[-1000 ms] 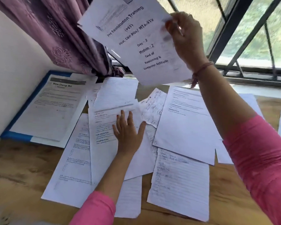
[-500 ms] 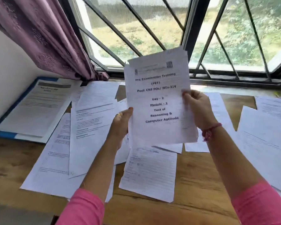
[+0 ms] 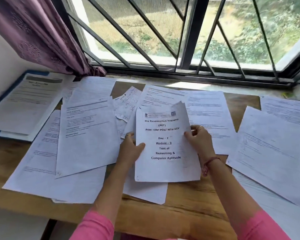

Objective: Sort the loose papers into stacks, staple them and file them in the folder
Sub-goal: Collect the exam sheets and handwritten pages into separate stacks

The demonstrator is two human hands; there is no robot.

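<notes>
Two hands hold one printed sheet [image 3: 164, 146] above the middle of the table [image 3: 189, 203]. The left hand [image 3: 130, 149] grasps its left edge, thumb on the front and the other fingers behind. The right hand [image 3: 198, 142] grasps its right edge in the same way, thumb on the front. The sheet carries the title "Pre Examination Training (PET)" and its top right corner is a little curled. At that corner a second edge shows behind, so it may be more than one sheet; I cannot tell.

Around it loose papers [image 3: 87, 129] lie spread on the table, many overlapping. I count about ten, but the exact number is not clear because they cover each other. One of them, a small sheet [image 3: 126, 104] with handwriting, is torn at its lower edge and lies just left of the held sheet's top.

One blue folder [image 3: 0, 132] lies at the far left against the wall, with a few printed pages on it.

Each hand wears one ring, and the right wrist has one red thread band [image 3: 210, 161]. One purple curtain [image 3: 33, 32] hangs at the left of the barred window [image 3: 189, 40].
</notes>
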